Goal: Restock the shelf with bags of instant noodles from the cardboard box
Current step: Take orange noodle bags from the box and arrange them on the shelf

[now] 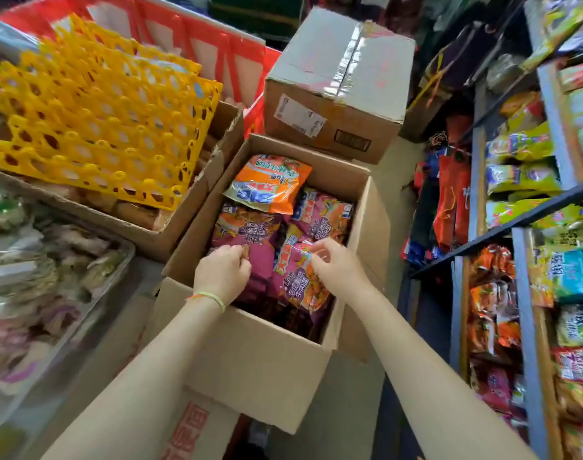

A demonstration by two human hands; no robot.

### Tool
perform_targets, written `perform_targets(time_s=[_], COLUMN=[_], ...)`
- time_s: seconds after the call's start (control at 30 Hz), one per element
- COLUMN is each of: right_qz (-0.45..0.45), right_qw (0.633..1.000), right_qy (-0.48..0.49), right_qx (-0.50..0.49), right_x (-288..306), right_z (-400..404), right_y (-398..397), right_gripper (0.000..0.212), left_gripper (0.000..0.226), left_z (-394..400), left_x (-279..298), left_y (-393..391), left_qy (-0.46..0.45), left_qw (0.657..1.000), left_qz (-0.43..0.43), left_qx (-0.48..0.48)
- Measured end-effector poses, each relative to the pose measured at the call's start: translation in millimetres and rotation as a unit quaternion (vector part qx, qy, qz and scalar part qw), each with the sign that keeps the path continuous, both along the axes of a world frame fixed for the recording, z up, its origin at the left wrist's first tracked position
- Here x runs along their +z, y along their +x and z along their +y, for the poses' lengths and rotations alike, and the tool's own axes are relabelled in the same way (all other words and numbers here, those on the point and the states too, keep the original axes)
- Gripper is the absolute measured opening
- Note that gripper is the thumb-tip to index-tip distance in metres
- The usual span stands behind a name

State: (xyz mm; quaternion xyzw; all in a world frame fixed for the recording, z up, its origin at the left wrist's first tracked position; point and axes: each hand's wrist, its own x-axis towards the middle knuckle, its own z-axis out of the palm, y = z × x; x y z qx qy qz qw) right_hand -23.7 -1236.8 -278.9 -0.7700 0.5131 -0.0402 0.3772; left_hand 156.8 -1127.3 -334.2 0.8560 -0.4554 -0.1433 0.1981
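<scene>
- Open cardboard box [250, 353] sits mid-frame, flaps up, packed with bags of instant noodles; everything below is placed relative to it.
- Left hand [222, 272] is inside the box at its near-left corner, fingers curled down, gripping the edge of a purple noodle bag [250, 240] lying flat in the top layer. A thin green-and-orange wristband [206, 297] circles that wrist, just above the box's near wall.
- Right hand [336, 263] is inside the box toward its near-right side, thumb and fingers bent together in a pinch on the top edge of a second purple noodle bag [300, 287]. That bag's upper end looks slightly raised; cannot tell if it is clear of the pile.
- An orange noodle bag [270, 184] lies on top of the purple ones at the box's far end.
- Shelf [522, 220] stands to the right of the box, dark metal frame, its tiers filled with yellow-green, orange and red packets.
- A sealed, taped carton [336, 91] stands just beyond the box's far wall.
- Yellow plastic egg trays [101, 107] are stacked left of the box, resting in another open carton [184, 224] that touches the box's left wall.
- Further left, a metal tray [117, 260] holds blurred wrapped goods.
</scene>
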Motion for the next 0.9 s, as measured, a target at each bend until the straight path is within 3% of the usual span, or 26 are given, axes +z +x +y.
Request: perform_targets(time_s=[0.13, 0.3, 0.4, 0.5, 0.67, 0.8, 0.9], right_qz=[-0.050, -0.102, -0.131, -0.184, -0.253, -0.217, -0.204], right_qw=[0.989, 0.938, 0.922, 0.924, 0.936, 0.956, 0.957], right_qy=[0.096, 0.245, 0.268, 0.230, 0.098, -0.076, -0.126], right_qx=[-0.101, -0.222, -0.248, -0.244, -0.223, -0.184, -0.163], right_x=[-21, -36, -45, -42, -10, 29, 48], right_z=[-33, -57, -62, -63, -60, -53, -50], right_y=[50, 99, 115, 119, 100, 70, 50], right_gripper=[0.023, 0.027, 0.027, 0.014, 0.020, 0.020, 0.024], left_gripper=[0.011, 0.008, 0.008, 0.010, 0.018, 0.021, 0.031], left_z=[1, 1, -5, -7, -6, -4, 3], left_x=[-4, -8, -10, -13, -17, -17, -16], left_y=[0, 5, 7, 10, 11, 11, 12], left_qy=[-0.048, -0.086, -0.100, -0.119, -0.151, -0.168, -0.203], left_qw=[0.997, 0.994, 0.993, 0.991, 0.987, 0.984, 0.976], left_qz=[0.017, 0.022, 0.034, 0.044, 0.038, 0.050, 0.065], left_qx=[0.050, 0.059, 0.044, 0.049, 0.045, 0.038, 0.040])
